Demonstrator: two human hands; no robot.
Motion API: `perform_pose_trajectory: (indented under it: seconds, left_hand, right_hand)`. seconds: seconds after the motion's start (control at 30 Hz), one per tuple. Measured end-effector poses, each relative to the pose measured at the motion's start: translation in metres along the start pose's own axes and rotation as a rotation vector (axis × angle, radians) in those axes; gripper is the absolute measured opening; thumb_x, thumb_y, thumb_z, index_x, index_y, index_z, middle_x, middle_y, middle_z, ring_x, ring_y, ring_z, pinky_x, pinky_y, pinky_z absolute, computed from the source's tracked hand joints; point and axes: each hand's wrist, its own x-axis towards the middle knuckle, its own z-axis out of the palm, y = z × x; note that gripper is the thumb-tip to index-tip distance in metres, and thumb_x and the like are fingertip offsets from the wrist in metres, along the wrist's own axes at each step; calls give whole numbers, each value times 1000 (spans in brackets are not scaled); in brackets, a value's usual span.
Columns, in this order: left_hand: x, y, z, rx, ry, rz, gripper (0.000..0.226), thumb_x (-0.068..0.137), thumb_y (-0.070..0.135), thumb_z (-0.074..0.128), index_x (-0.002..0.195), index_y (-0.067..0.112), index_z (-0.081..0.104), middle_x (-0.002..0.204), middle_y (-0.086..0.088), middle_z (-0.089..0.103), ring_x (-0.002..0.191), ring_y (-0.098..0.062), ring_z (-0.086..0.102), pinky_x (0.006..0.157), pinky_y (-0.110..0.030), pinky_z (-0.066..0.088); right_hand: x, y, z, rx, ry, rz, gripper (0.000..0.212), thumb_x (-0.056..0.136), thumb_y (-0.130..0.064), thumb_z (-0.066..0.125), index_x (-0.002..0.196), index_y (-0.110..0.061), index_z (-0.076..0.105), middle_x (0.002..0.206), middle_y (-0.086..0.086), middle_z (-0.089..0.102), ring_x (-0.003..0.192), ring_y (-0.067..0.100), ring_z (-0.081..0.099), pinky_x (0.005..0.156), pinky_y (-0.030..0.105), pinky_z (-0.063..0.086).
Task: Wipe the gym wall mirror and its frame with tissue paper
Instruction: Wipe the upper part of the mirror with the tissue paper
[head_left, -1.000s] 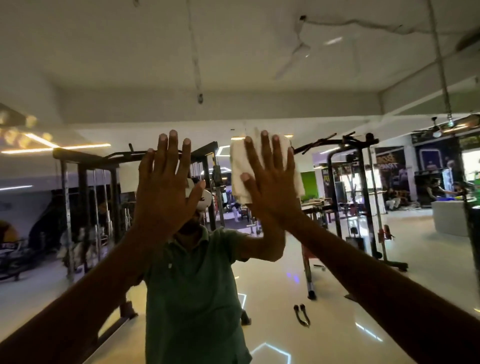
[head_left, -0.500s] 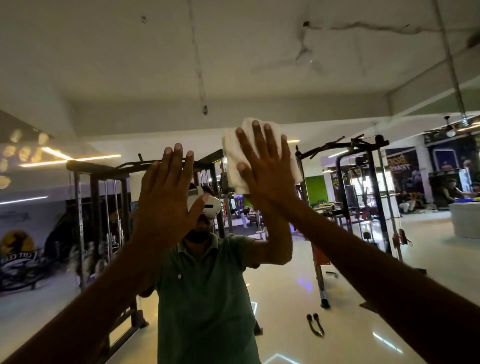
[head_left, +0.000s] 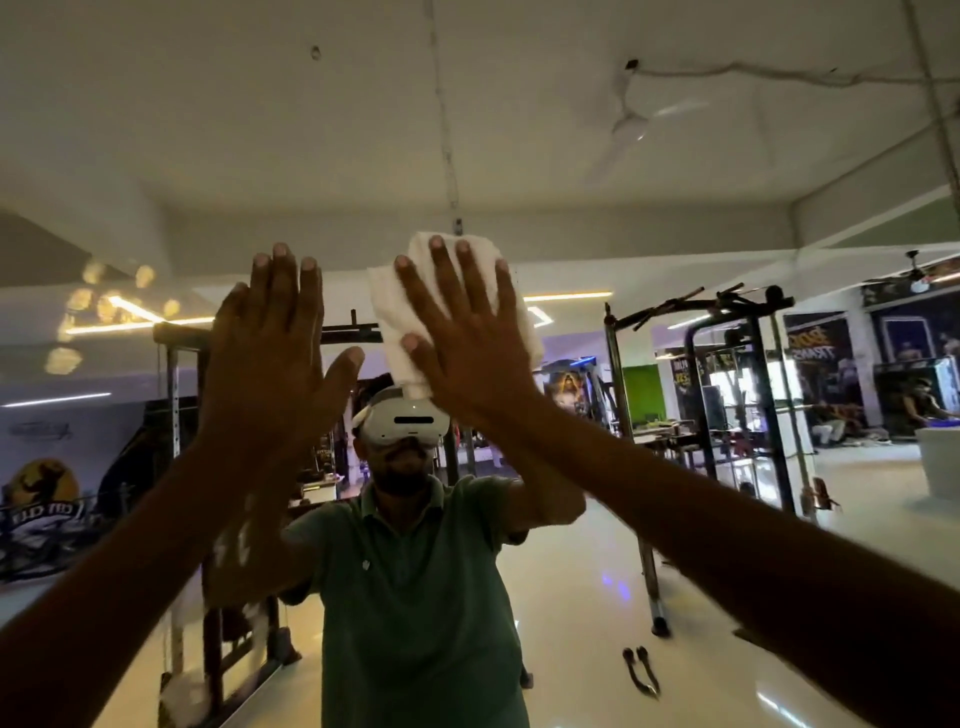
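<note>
Gym reflected in mirror (head_left: 675, 156)

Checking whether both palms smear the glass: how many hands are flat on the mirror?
2. The left hand presses bare on the mirror; the right hand presses the tissue paper against it, beside the left.

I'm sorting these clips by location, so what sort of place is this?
A gym, seen in a wall mirror. The reflection shows a steel weight rack, wall posters and a glossy floor. The right hand presses tissue paper to the glass.
</note>
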Motion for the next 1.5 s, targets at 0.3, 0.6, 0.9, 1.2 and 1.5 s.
perform_pose_trajectory:
  seconds: [0.3,0.6,0.9,1.2,1.5]
  left_hand:
    - [0,-12,2,8,-25,68,95,96,71,20,165,9,4,173,-16,-4,160,-31,-4,128,-46,1]
    - [-5,-32,-10,14,-100,143,97,93,73,16,165,10,0,172,-14,-7,159,-30,-7,129,-48,2]
    - [-24,-60,-15,-32,-43,20,91,96,67,19,165,9,8,172,-18,-3,160,-33,-4,127,-49,-2]
    - [-30,-79,-15,-23,-53,83,90,96,70,19,165,13,8,173,-13,-3,160,-28,-3,128,-42,-3]
    - [-33,-83,-12,-58,-47,82,91,94,68,23,166,14,8,173,-12,-2,160,-28,-3,128,-50,4]
  right_hand:
    - [61,81,-17,-23,155,732,75,101,-59,5,168,-26,11,175,14,8,161,36,8,126,61,11]
    - [45,44,-10,-27,0,-33,72,105,-62,13,167,-25,17,175,11,9,162,32,6,128,60,6]
    - [60,-57,-1,18,71,311,74,104,-59,15,168,-23,8,174,18,-2,161,40,-4,126,63,1]
    - [99,37,-15,-30,94,364,74,101,-61,8,168,-28,14,175,11,9,162,33,8,128,57,8]
    - [-23,-89,7,60,-12,39,68,108,-52,22,168,-21,14,175,17,0,161,36,-4,126,64,5]
